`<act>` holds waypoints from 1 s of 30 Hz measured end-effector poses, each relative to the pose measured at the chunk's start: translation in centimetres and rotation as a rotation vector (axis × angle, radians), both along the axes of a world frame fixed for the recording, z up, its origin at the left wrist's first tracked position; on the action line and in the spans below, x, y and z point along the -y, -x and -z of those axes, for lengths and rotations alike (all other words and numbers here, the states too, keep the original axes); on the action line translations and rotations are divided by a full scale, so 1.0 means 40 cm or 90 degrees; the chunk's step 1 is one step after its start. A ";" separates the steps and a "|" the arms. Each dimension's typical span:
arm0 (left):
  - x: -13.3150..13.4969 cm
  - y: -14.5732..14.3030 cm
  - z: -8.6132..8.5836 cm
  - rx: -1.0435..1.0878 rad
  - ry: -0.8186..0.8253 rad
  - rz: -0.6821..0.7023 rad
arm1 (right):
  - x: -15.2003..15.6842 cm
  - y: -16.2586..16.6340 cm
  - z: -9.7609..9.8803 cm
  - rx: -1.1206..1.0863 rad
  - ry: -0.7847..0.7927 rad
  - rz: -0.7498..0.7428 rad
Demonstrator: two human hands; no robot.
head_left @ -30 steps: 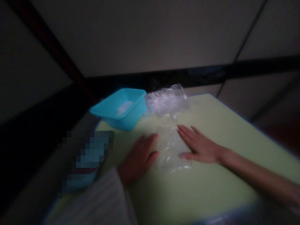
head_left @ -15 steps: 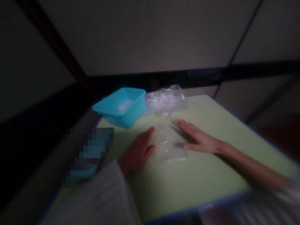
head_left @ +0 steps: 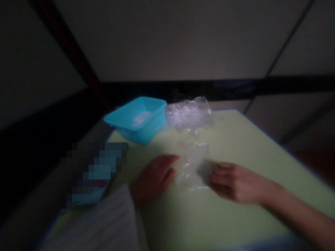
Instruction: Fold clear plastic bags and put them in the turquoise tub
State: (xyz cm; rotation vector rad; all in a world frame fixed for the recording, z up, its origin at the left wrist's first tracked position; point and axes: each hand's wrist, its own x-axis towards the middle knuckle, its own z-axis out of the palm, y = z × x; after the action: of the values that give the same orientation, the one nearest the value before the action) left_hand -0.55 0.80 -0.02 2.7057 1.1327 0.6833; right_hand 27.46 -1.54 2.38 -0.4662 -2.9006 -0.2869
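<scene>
Left hand (head_left: 153, 177) flat, grip released, left of the clear bag (head_left: 192, 164); right hand (head_left: 235, 181) curled at its right edge, grip unclear. Slick film may skid away.

Dim room: pale wall panels (head_left: 167, 38) crossed by dark beams (head_left: 209, 89) behind a pale green, blue-edged tabletop (head_left: 248, 139).

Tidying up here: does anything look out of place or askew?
The blue tub sits tilted at the table's far left corner, seemingly overhanging its edge. Crumpled clear plastic lies beside it. The clear bag between left hand and right hand lies flat.
</scene>
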 end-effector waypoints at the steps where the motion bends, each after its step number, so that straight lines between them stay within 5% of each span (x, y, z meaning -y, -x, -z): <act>1: 0.000 0.000 0.000 -0.005 0.000 0.001 | 0.002 0.001 0.001 -0.002 0.000 0.000; 16: 0.000 0.000 -0.001 -0.028 0.030 0.025 | 0.022 0.020 -0.008 -0.030 0.015 0.000; 30: -0.003 0.007 0.007 0.059 0.035 -0.056 | -0.005 -0.010 -0.034 -0.048 0.073 0.019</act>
State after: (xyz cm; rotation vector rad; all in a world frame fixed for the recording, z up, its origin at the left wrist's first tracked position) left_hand -0.82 0.91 -0.30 2.5636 1.2348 0.7704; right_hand 27.86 -1.35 3.74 -0.5269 -2.8493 -0.1047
